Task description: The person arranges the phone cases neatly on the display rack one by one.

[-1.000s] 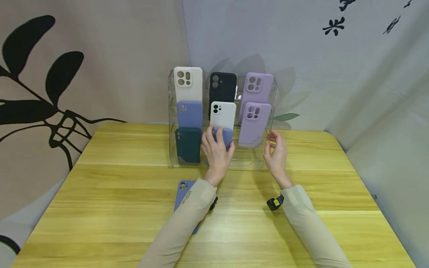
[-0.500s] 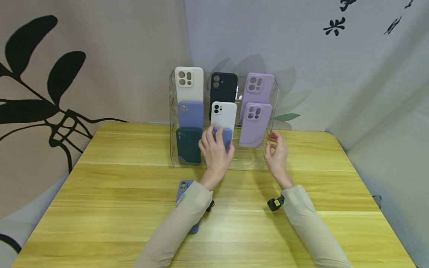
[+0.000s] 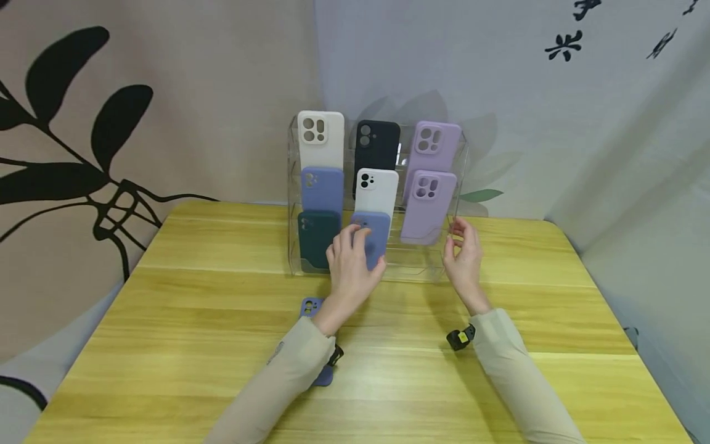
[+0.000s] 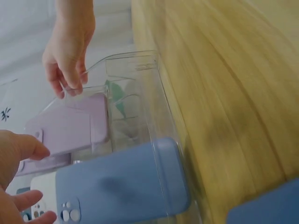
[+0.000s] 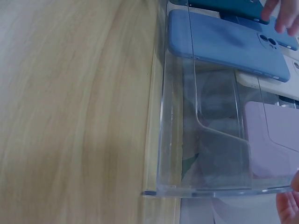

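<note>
A clear acrylic display rack [image 3: 413, 271] holds phone cases in stepped rows. In its front row, a blue phone case [image 3: 378, 237] leans in the middle slot, overlapping a white case [image 3: 377, 188] behind. My left hand [image 3: 350, 268] hovers before the blue case, fingers loosely bent; the left wrist view shows its fingers [image 4: 30, 198] apart from that case [image 4: 121, 182]. My right hand [image 3: 466, 256] pinches the rack's right side edge, as the left wrist view also shows. Under my left wrist, another blue phone case [image 3: 310, 306] lies on the table, partly hidden.
Left of the blue case stands a dark green case [image 3: 318, 240], below a blue one [image 3: 323, 188] and a white one [image 3: 320, 139]. A black case [image 3: 377, 142] and two purple cases [image 3: 429, 209] fill other slots. Behind the wooden table [image 3: 194, 320] hangs a patterned curtain [image 3: 233, 92].
My left hand has drawn back from the front blue case, down and slightly left, uncovering more of it. My right hand keeps its hold on the rack. The head view has shifted slightly.
</note>
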Demonstrator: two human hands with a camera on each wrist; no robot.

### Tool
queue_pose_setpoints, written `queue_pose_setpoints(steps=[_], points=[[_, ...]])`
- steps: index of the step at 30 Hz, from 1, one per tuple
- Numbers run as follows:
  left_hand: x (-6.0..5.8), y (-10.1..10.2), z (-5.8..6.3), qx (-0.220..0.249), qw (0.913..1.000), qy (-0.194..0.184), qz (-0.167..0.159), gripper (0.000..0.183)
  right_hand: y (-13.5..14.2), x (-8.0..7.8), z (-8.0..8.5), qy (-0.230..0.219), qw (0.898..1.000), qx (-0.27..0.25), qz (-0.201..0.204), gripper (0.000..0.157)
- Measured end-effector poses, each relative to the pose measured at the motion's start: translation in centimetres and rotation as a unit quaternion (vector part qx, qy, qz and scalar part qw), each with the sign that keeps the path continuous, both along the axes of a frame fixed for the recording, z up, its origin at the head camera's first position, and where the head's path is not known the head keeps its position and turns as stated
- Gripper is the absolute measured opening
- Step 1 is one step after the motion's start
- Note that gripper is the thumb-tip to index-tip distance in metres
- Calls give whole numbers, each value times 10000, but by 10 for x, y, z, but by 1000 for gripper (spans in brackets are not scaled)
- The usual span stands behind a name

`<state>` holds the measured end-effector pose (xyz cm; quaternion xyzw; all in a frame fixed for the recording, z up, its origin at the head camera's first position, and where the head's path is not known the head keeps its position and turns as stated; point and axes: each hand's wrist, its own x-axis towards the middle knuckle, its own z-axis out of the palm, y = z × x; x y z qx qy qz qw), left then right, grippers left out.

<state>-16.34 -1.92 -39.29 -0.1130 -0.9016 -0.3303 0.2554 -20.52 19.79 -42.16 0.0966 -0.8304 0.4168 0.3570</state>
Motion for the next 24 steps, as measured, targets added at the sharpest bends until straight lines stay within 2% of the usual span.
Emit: queue_pose_setpoints(steps=[8,13,17,20,24], points=[[18,-19,-6,-83,9986,-485,-176,46,0,0,-1,20,10000,-56,12,33],[26,-31,-15,-254,9953,-926,-127,49,0,0,-2,41,9999,-97,5,33],[30,-37,-20,-330,9893,-1420,-68,54,1,-1,-2,55,9999,-109,-20,34],[33,-42,-22,-381,9818,-1862,-36,59,1,-1,-2,75,9999,-81,-31,34],[37,-47,-22,-534,9724,-2271,35,63,1,-1,-3,98,9999,-75,-21,34]])
